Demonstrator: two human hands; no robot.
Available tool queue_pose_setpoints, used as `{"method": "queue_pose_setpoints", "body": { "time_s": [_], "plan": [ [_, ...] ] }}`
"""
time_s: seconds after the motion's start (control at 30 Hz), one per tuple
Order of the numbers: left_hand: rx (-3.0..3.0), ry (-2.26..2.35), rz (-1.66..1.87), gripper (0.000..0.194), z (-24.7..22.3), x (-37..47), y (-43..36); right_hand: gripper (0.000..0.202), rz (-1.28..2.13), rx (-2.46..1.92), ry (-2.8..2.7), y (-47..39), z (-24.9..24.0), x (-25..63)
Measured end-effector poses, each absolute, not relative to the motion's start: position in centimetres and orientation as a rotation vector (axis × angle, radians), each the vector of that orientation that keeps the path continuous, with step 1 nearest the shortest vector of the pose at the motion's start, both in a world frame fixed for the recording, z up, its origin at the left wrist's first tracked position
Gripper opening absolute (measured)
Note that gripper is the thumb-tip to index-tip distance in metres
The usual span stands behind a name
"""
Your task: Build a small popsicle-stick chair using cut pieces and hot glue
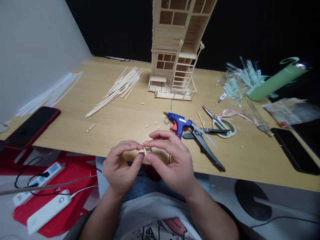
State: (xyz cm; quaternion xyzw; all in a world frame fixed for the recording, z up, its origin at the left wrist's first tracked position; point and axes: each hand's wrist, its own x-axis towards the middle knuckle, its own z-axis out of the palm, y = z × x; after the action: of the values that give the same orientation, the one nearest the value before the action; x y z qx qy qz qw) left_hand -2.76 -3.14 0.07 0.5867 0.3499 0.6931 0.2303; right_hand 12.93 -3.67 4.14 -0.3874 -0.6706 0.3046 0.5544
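Between my two hands, over the table's front edge, are small wooden stick pieces that look joined together. My left hand pinches them from the left with thumb and forefinger. From the other side, my right hand pinches an upright piece between thumb and fingers. The fingertips partly hide how the pieces meet. Just beyond my right hand lies a blue hot glue gun with an orange trigger. To its right are black-handled cutters and scissors with pale handles.
A wooden model house stands at the back. Left of it lies a pile of thin sticks. Phones lie at the left and right. A green cylinder leans near clear wrappers. Power strips sit below, left.
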Motion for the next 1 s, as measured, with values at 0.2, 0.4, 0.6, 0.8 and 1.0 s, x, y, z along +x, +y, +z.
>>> {"method": "queue_pose_setpoints", "body": {
  "time_s": [0.2, 0.4, 0.6, 0.8, 1.0],
  "plan": [
    [1.690, 0.957, 1.895, 0.038, 0.0, -2.9, -3.0, 0.020, 0.708, -0.893, -1.590, -3.6, 4.1, 12.9],
    [1.340, 1.009, 1.846, 0.030, 0.4, -2.4, -3.3, 0.023, 0.719, -0.877, -1.549, -3.7, 3.9, 13.1],
    [0.559, 0.814, 1.374, 0.042, 1.3, -2.9, -3.2, 0.027, 0.847, -0.874, -1.446, -3.2, 3.0, 13.7],
    [0.342, 0.674, 1.224, 0.040, 1.5, -3.6, -3.0, 0.025, 0.808, -0.917, -1.491, -3.1, 2.7, 14.3],
    [0.308, 0.647, 1.196, 0.043, 1.5, -4.0, -3.0, 0.023, 0.784, -1.076, -1.484, -3.2, 1.9, 15.5]
  ]
}}
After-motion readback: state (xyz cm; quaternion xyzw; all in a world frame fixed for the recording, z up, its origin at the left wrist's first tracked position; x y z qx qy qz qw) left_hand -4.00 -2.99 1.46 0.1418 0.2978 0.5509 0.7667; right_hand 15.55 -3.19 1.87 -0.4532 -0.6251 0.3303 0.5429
